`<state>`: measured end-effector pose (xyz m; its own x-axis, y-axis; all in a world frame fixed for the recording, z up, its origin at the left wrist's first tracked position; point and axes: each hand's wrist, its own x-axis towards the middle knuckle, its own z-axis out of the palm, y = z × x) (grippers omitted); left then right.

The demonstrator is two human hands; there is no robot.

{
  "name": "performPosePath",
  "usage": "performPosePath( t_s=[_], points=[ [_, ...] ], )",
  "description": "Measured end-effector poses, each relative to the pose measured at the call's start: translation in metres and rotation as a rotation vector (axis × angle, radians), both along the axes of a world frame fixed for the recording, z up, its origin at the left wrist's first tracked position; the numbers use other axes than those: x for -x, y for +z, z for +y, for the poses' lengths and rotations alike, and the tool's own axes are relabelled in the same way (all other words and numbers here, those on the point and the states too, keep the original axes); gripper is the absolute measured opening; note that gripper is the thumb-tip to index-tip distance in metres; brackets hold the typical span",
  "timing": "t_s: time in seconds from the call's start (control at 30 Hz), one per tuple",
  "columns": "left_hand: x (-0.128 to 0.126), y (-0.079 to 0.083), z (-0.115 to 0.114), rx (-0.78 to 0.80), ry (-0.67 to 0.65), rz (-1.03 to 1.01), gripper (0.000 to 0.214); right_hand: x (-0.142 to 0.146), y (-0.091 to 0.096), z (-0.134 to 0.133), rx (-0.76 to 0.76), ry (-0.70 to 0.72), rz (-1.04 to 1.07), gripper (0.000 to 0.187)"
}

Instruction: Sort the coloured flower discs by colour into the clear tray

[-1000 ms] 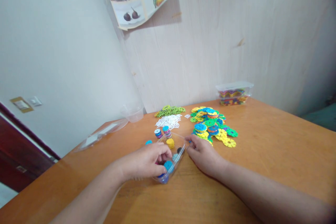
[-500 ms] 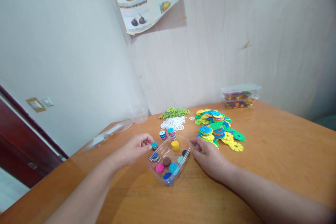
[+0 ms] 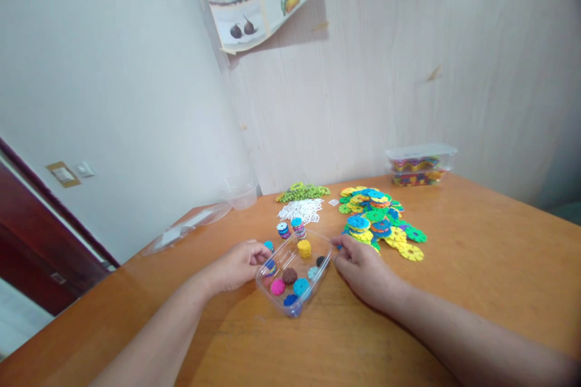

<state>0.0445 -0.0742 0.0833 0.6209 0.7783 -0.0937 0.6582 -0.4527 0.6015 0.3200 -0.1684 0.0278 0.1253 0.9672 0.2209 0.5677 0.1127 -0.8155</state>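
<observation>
A clear plastic container sits on the table with small notched snowflake discs in it: a yellow stack, brown discs, pink discs, light blue discs and others. My left hand is at its left side, thumb and fingers curled around a blue-topped stack of discs, partly seen through the container wall. Just behind those fingers stands a teal-topped stack. My right hand is closed at the container's right rim, its fingertips partly hidden.
Two mixed disc stacks stand behind the container. Beyond are white plastic pieces and green pieces. Large flower discs are heaped to the right. Closed boxes, an open tub and clear lids lie along the back.
My left hand has moved from the teal-topped stack toward me, to the blue-topped stack beside the container. My right hand stays at the rim. The view has shifted slightly.
</observation>
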Motion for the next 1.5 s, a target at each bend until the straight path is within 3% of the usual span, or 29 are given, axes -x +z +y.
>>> performPosePath(
  t_s=[0.43,0.7,1.23,1.37,1.5],
  points=[
    [-0.003,-0.001,-0.005,0.112,0.025,-0.093,0.047,0.0,-0.002,0.002,-0.002,0.002,0.011,0.032],
    [0.001,0.0,-0.003,0.1,0.093,-0.085,0.043,-0.001,-0.002,0.002,-0.002,0.001,-0.009,0.033],
    [0.003,-0.005,-0.001,0.096,0.107,-0.058,0.033,-0.001,-0.003,0.003,0.0,0.004,-0.002,0.034],
    [0.01,0.003,0.0,0.077,0.126,-0.095,0.031,-0.001,-0.002,0.003,0.007,0.002,-0.005,0.034],
    [0.011,0.027,-0.008,0.036,0.174,-0.168,0.028,-0.001,-0.003,0.002,0.005,0.011,0.003,0.034]
  ],
)
